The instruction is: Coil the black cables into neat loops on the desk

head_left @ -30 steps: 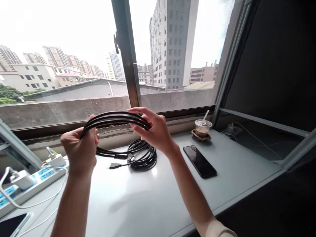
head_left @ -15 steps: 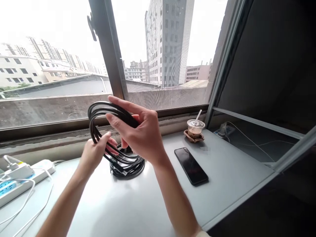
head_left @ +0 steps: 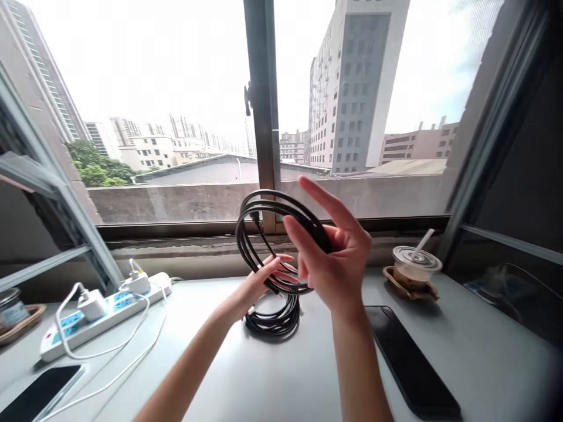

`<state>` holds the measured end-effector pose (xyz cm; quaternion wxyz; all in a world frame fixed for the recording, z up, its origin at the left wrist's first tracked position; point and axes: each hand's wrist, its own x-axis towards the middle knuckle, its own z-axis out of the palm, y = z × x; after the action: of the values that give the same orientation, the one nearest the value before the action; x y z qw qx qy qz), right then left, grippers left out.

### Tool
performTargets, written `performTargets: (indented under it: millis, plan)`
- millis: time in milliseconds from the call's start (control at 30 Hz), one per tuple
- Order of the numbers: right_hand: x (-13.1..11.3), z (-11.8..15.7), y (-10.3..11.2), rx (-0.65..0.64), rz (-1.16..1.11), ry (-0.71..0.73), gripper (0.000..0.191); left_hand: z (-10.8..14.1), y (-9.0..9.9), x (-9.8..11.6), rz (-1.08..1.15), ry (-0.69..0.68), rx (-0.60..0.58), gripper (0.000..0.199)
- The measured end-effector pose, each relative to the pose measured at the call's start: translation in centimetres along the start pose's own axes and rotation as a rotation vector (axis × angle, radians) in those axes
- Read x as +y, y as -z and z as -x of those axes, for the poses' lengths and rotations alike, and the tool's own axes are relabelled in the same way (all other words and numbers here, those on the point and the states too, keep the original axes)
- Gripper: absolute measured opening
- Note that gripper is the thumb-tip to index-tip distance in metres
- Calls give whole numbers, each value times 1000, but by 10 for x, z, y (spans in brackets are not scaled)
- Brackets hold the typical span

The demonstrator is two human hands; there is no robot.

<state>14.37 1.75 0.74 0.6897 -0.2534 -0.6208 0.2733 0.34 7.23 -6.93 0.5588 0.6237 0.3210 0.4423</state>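
A loop of black cable (head_left: 246,234) is held up in front of the window. My right hand (head_left: 336,258) grips its right side, with the index finger stretched upward and the thumb against the strands. At the lower left of the loop, my left hand (head_left: 259,281) has its thumb and fingers around the strands. A dark connector (head_left: 255,217) shows inside the loop at the upper left. Below both hands, a second coil of black cable (head_left: 275,322) lies on the white desk (head_left: 264,387); its top is partly hidden by my left hand.
On the left are a white power strip (head_left: 103,319) with plugs and white cords, and a phone (head_left: 39,392). A larger black phone (head_left: 413,363) lies at the right. Behind it, a lidded cup with a straw (head_left: 416,264) sits in a cardboard holder (head_left: 411,287).
The view has swung left, bringing the whole power strip and a second phone into sight. The right index finger has lifted off the cable, and a connector now shows inside the loop.
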Motion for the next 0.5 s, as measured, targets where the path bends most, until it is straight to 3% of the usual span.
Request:
performTargets:
  millis: [133,300,400,500]
  plan:
    - [24,-13,6,177,34,-3,53,-2,2,9,77,-101,164,34]
    - [45,-22,9,158,52,8,48,8,11,25,140,-254,241,35]
    - [45,-20,7,148,112,42,47,18,17,40,117,-336,273,41]
    - [42,-15,3,138,158,70,49,30,22,52,48,-340,231,47]
